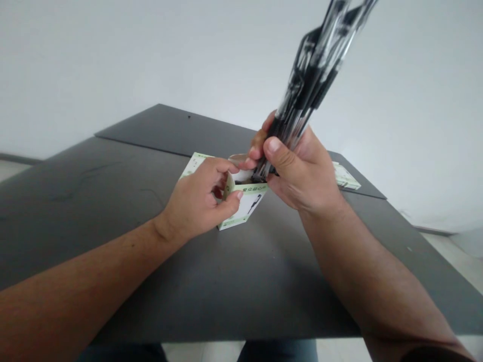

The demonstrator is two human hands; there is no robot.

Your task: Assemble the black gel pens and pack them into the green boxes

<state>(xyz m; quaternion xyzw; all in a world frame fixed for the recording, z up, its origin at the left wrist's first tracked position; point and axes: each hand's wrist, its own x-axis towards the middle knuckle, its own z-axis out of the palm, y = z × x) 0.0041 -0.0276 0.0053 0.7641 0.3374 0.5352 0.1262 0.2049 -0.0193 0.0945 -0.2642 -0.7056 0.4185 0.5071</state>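
Note:
My right hand [298,168] is closed around a bundle of long, slim black items in clear plastic sleeves [307,80]. The bundle slants up to the right, and its upper end runs out of view. Its lower end is at the open mouth of a small white and green box [247,203]; how far it reaches inside is hidden. My left hand [206,196] grips the box's left side, thumb on the front edge and fingers behind. The box's front carries green print and a small black picture.
All this is above a dark grey table [234,281] with a raised panel [169,125] at the back. Behind the left hand shows another white and green box part [193,163]. Flat white and green cartons [346,176] lie at the right. A white wall [132,60] stands behind.

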